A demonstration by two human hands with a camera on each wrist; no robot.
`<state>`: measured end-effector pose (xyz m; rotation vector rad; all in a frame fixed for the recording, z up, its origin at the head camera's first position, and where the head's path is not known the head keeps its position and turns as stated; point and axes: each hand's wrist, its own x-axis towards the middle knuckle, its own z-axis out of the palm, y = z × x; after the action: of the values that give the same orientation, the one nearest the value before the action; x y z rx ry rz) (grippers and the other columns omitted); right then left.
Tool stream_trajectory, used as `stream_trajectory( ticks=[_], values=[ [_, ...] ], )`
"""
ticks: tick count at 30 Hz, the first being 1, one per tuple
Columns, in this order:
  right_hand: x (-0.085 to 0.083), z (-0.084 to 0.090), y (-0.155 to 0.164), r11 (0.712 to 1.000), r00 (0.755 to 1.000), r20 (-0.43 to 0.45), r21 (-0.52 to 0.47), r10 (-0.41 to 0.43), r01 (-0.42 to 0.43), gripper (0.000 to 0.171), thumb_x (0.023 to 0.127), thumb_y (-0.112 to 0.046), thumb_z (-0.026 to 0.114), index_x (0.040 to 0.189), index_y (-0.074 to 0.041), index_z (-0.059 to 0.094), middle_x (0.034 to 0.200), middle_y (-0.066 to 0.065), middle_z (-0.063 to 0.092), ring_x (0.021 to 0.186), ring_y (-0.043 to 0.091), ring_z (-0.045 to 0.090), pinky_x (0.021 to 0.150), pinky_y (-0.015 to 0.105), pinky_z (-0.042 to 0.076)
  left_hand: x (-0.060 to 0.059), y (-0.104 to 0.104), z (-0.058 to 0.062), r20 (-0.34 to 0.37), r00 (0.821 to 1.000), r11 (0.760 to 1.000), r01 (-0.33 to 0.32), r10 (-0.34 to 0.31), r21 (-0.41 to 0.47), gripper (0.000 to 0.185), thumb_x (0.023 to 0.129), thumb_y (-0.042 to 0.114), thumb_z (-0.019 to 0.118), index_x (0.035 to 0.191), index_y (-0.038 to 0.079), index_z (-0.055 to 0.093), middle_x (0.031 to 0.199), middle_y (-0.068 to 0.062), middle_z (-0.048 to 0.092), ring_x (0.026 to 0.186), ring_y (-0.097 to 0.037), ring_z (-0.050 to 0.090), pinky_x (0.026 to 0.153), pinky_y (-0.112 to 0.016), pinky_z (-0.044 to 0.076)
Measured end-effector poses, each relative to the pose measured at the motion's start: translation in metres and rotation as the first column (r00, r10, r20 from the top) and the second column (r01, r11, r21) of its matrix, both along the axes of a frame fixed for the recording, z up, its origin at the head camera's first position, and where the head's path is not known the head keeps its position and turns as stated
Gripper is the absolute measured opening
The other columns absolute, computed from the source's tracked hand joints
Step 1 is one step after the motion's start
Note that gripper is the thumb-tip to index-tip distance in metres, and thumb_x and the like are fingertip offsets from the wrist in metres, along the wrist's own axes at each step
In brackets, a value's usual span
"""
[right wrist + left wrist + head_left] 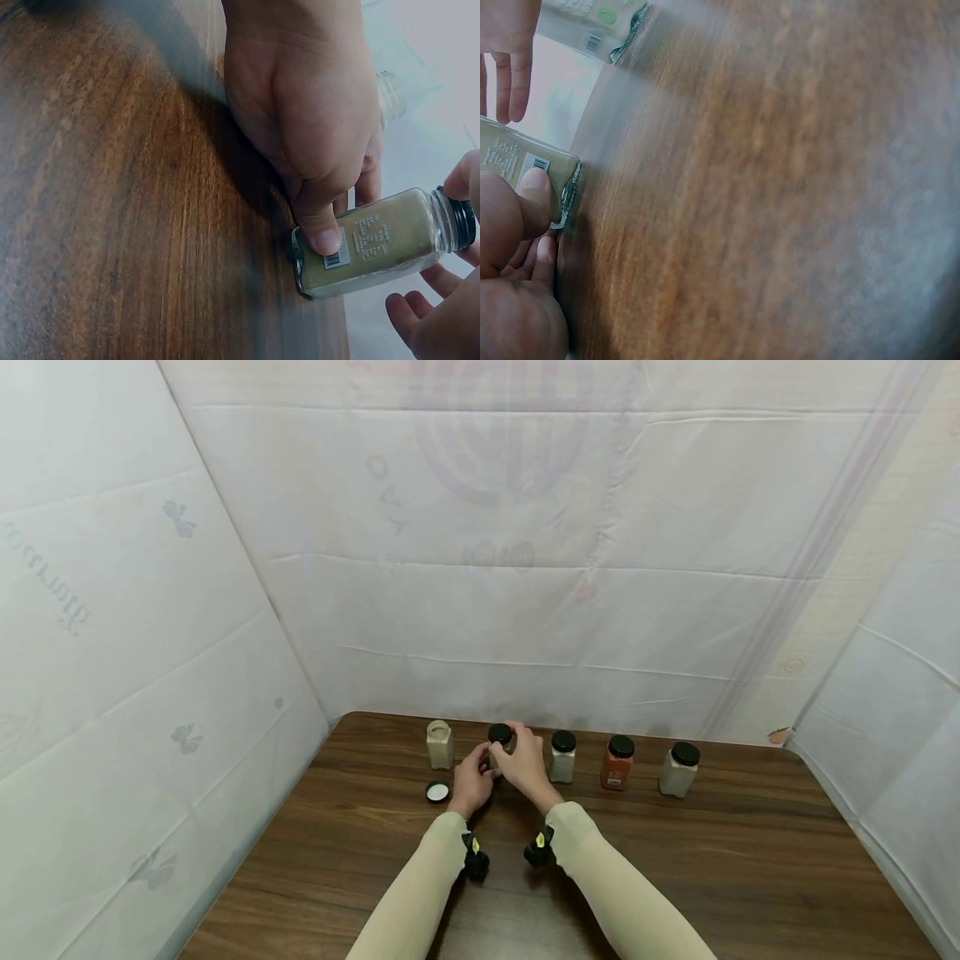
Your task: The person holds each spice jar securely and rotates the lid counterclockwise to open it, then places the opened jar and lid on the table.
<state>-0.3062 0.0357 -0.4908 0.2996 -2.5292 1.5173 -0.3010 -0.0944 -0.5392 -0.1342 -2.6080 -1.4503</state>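
Note:
A square glass spice jar (390, 236) of greenish-brown powder stands on the table, its black lid (499, 734) on. My left hand (472, 785) grips the jar low down, thumb pressed over the barcode label, as the right wrist view shows. Thumb and fingers of my right hand (525, 763) pinch the lid from the other side. Left of the hands, an uncapped jar (440, 750) of pale powder stands upright. In front of it a loose black lid (437, 792) lies with its white inside up.
To the right stand several capped jars: a pale grey-green one (562, 763), an orange-red one (617, 767) and another pale one (678, 772). The wooden table (712, 868) ends at a white cloth wall (525, 627) behind the jars.

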Motion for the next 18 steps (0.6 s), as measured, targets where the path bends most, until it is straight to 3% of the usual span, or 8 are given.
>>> stream_trajectory(
  ticks=[8,14,18],
  values=[
    [-0.0008,-0.006,-0.0001,1.0,1.0,-0.01,-0.01,-0.001,0.001,0.065,0.098,-0.03,0.073,0.151,-0.007,0.042,0.141,0.019,0.054,0.129,0.041,0.044,0.1,0.058,0.046,0.001,-0.0006,0.0004,-0.006,1.0,1.0,-0.008,0.008,-0.022,0.05,0.097,-0.002,0.066,0.145,0.007,0.056,0.137,-0.019,0.064,0.127,-0.037,0.06,0.104,-0.048,0.052],
    [0.0004,-0.0029,-0.0013,0.999,0.999,-0.001,-0.022,-0.045,0.045,0.053,0.097,-0.03,0.073,0.137,-0.005,0.05,0.133,0.019,0.057,0.123,0.039,0.046,0.093,0.056,0.048,0.0016,-0.0005,0.0016,0.008,1.0,1.0,-0.009,0.009,-0.006,0.052,0.097,0.003,0.069,0.146,0.009,0.055,0.139,-0.02,0.061,0.128,-0.038,0.06,0.104,-0.048,0.052],
    [-0.0003,-0.0009,-0.0012,0.999,0.999,-0.006,-0.002,-0.035,0.035,0.047,0.099,-0.026,0.07,0.138,-0.005,0.053,0.136,0.019,0.057,0.124,0.039,0.046,0.094,0.055,0.049,0.0021,-0.0001,0.0027,0.002,1.0,1.0,-0.004,0.004,-0.001,0.052,0.098,0.002,0.068,0.147,0.007,0.054,0.139,-0.02,0.061,0.127,-0.038,0.06,0.103,-0.049,0.053]
  ],
)
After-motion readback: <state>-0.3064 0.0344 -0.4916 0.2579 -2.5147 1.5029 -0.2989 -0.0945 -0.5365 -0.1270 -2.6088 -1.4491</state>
